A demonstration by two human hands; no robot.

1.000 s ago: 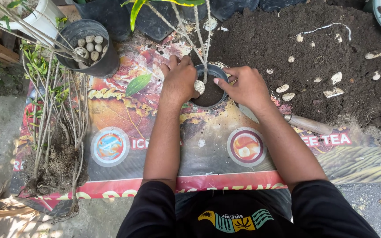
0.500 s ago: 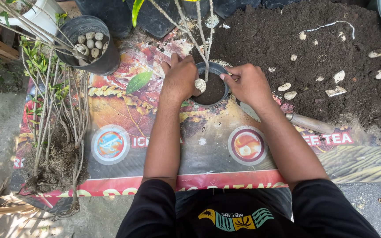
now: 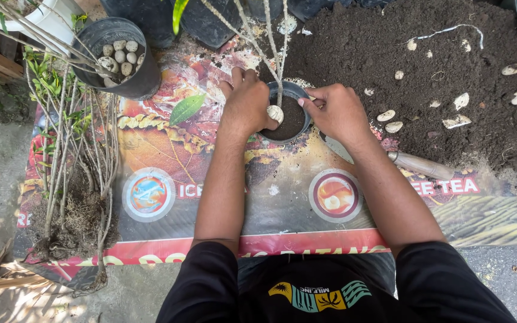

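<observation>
1. A printed plastic sheet covers the ground in front of the person. A wide heap of dark soil spreads over its far right part, dotted with pale stones.
2. A bundle of bare-rooted seedlings lies along the sheet's left edge, roots toward the person. Beyond it stands a black pot of pale stones.
3. The small black pot sits on the sheet between the two hands, at the near edge of the soil heap. It is filled with dark soil. A thin stem rises from it, its long axis running up and away from the person.
4. The left hand cups the pot's left rim. Its fingers are curled together and its thumb presses a pale stone against the base of the stem.
5. The right hand touches the right rim, fingertips drawn together and pointing in toward the stem. Both hands are on the pot; the left is the one nearer the stem and stone.
6. A wooden tool handle lies just right of the right forearm. Its working end is hidden under the arm.
7. The stem's top is cut off by the picture's upper edge. Whether the right fingertips pinch anything cannot be told.
</observation>
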